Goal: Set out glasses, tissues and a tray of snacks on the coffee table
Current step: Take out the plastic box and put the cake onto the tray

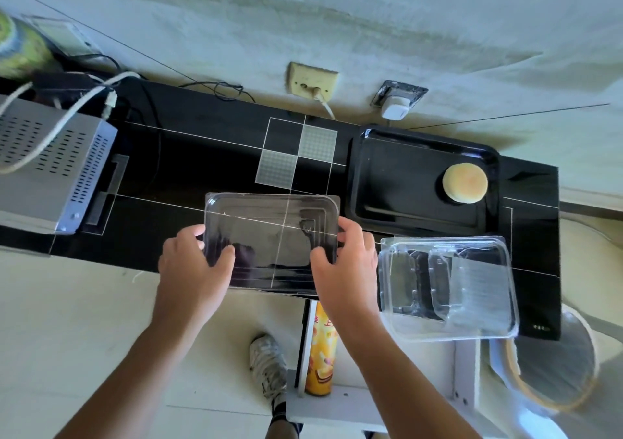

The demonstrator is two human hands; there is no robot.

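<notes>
Between both hands' grip (269, 256), clear lid (271, 236).

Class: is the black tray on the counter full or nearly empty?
Nearly empty: the black tray holds only one round bun, in its right part.

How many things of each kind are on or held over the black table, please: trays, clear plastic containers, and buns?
Black tray: 1
Clear plastic containers: 2, one in both hands, one lying open
Bun: 1
Total: 4
</notes>
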